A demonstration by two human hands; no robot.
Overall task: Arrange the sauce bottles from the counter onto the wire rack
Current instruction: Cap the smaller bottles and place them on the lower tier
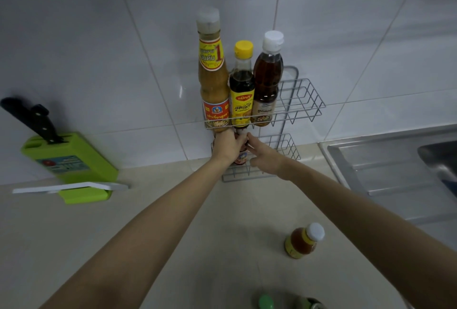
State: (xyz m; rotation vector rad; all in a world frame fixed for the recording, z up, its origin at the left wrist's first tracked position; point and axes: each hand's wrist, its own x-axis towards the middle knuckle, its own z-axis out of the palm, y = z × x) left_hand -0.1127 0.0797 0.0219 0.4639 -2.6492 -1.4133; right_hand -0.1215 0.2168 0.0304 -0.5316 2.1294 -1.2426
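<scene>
With your left hand [228, 144] wrapped around the red-labelled bottle [241, 156] on the wire rack's [304, 101] lower tier and your right hand [263, 158] steadying, seat it upright, clearing the upper tier.

I see both bare arms stretched far out in front, coming close together at the hands. The left hand [226, 146] is curled with its fingers closed around something, and its back faces me. The right hand [263, 158] is right beside it, fingers reaching in and touching the same spot. Both wrists are straight. The two hands almost touch each other.
</scene>
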